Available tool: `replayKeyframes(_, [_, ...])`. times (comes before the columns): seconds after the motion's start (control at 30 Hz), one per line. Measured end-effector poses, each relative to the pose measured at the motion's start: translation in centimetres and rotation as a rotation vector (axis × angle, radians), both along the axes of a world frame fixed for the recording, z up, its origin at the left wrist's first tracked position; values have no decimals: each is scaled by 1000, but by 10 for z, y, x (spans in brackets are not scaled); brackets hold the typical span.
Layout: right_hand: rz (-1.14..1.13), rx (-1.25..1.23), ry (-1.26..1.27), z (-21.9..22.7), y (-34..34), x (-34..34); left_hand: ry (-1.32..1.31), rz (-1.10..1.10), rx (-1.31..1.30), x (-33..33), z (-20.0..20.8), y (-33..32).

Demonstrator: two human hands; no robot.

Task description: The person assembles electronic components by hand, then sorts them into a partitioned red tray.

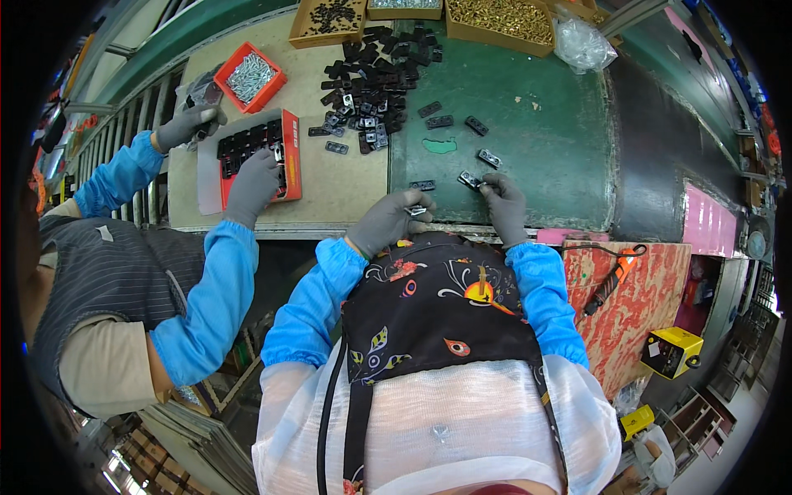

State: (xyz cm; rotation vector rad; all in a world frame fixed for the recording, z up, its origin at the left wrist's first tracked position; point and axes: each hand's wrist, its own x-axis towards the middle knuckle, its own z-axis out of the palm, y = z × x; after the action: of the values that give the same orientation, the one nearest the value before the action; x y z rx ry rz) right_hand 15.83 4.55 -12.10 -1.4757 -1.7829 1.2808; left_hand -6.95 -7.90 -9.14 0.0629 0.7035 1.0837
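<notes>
My left hand (pixel 386 223), in a grey glove, is closed with a small shiny metal piece (pixel 416 210) at its fingertips. A black block (pixel 422 186) lies just beyond those fingers on the green tabletop. My right hand (pixel 505 208), gloved the same way, pinches the near end of a small black block with a metal insert (pixel 469 179). Whether a smaller part is also between these fingertips I cannot make out. Another such block (pixel 489 157) lies just beyond, and several more, including one black block (pixel 476 125), are scattered farther off.
A heap of black blocks (pixel 371 82) lies at the far middle. Behind it stand boxes of black screws (pixel 330 18) and brass-coloured fasteners (pixel 502 23). At left, a co-worker's gloved hands (pixel 254 188) work at a red box (pixel 291 157). An orange power tool (pixel 615 280) lies at right.
</notes>
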Motion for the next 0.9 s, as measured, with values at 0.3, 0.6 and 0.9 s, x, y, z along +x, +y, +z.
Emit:
replayKeyframes(0.3, [135, 140, -52, 5, 5, -2, 1760, -343, 690, 32, 1, 94])
replayKeyframes(0.6, [303, 460, -182, 7, 1, -8, 2011, -885, 719, 39, -11, 113])
replayKeyframes(0.9, [502, 710, -492, 5, 5, -10, 1999, -782, 747, 38, -23, 112])
